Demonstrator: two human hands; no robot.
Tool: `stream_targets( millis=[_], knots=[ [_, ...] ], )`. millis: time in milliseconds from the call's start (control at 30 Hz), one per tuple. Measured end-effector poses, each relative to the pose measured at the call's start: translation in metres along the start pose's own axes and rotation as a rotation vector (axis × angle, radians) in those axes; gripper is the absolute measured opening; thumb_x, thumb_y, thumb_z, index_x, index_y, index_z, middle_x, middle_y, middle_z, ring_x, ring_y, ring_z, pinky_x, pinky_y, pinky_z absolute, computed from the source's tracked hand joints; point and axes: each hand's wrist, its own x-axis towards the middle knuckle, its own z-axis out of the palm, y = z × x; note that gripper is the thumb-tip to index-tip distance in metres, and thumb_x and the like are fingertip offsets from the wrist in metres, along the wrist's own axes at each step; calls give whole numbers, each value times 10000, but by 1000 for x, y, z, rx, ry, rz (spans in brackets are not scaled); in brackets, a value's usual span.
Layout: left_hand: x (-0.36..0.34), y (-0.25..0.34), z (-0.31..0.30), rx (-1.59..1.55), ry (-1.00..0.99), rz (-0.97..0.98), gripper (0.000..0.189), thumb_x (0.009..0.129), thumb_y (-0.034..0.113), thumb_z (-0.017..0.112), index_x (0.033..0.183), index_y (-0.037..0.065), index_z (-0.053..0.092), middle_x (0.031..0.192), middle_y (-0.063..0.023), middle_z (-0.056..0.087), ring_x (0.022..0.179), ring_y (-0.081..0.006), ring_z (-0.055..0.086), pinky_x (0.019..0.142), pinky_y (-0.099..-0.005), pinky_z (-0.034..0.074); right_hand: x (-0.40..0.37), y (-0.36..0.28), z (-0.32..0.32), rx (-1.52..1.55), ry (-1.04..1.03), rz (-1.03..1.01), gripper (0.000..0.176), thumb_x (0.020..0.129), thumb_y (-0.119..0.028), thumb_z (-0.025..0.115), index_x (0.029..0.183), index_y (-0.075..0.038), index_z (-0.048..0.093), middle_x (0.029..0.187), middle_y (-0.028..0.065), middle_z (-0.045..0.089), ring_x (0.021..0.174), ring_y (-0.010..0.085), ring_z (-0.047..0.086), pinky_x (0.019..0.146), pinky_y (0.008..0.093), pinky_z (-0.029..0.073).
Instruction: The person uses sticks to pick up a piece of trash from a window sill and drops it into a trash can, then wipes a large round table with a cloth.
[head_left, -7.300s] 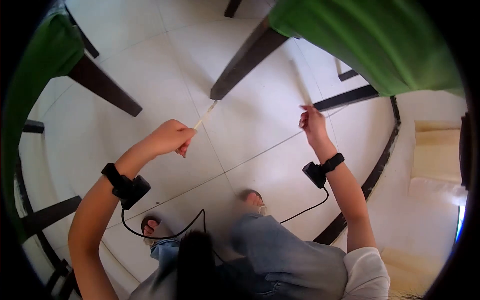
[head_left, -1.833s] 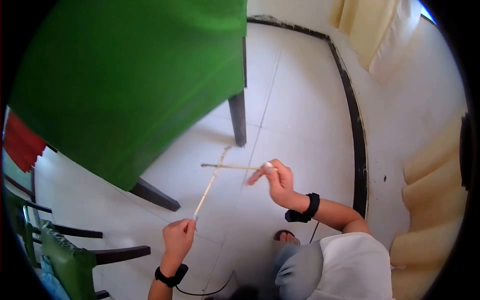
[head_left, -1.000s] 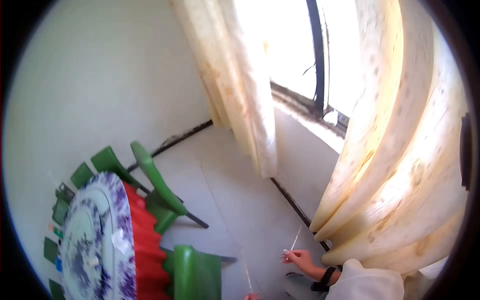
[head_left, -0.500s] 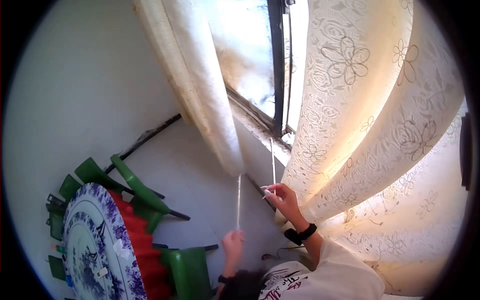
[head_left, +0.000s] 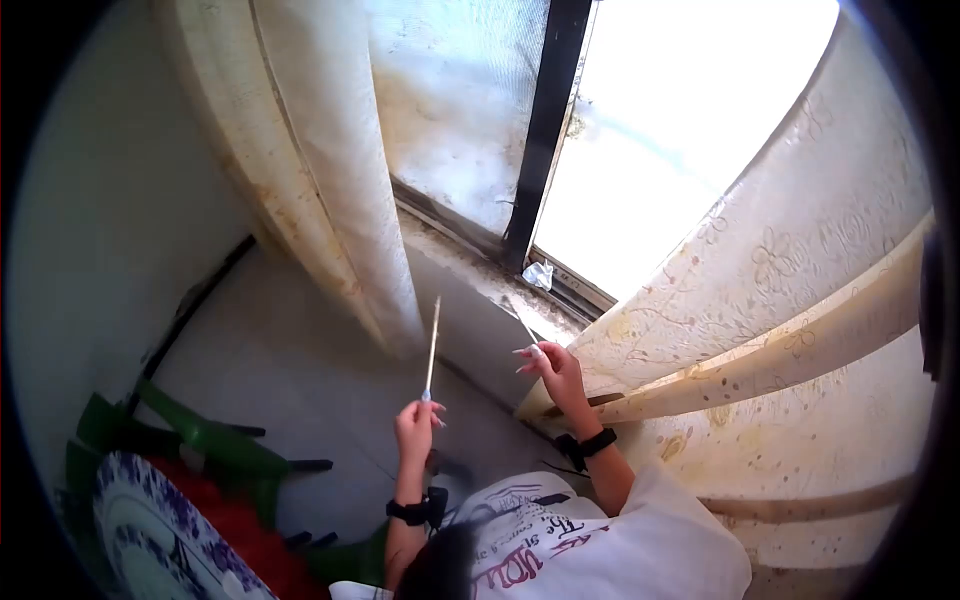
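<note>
My left hand (head_left: 415, 428) is closed on the lower end of a thin pale stick (head_left: 433, 348), which points up and away. A whitish bit shows on that stick just above the fingers. To the right and a little farther off, my right hand (head_left: 557, 375) pinches a second thin stick (head_left: 522, 321), its tip leaning left over the window sill (head_left: 460, 260). Both sticks are apart from each other. Crumpled white paper (head_left: 538, 275) lies in the window track beyond the right hand.
Patterned curtains hang at the left (head_left: 330, 170) and right (head_left: 760, 290) of the window, whose dark frame (head_left: 545, 140) stands between them. Green chairs (head_left: 215, 440) surround a round table (head_left: 125, 500) with a red skirt at lower left.
The view has shifted toward the window. My right hand has drawn the right curtain aside or moved clear of it, showing more window. My left hand has risen nearer the sill with its stick.
</note>
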Motion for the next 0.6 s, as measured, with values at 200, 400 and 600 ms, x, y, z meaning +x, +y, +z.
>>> stream_targets(
  millis=[200,400,600],
  knots=[
    [112,15,-1,-27,-183,23,302,948,182,477,795,-25,633,571,-3,518,499,-65,480,498,-227,445,15,22,18,12,183,42,303,962,-196,457,1129,31,568,1022,92,653,770,142,652,722,247,509],
    [206,29,15,-129,-167,-26,304,948,181,464,796,-26,628,570,2,494,490,-72,458,495,-232,440,29,51,37,-221,452,163,293,969,-163,454,1161,31,560,915,123,675,682,138,637,652,264,539],
    [306,1,-37,-65,57,12,334,940,222,477,749,-22,600,564,-6,487,490,-85,453,491,-233,429,60,70,55,-456,475,203,185,950,-101,465,1019,28,578,753,122,662,647,166,651,603,275,531]
  ],
)
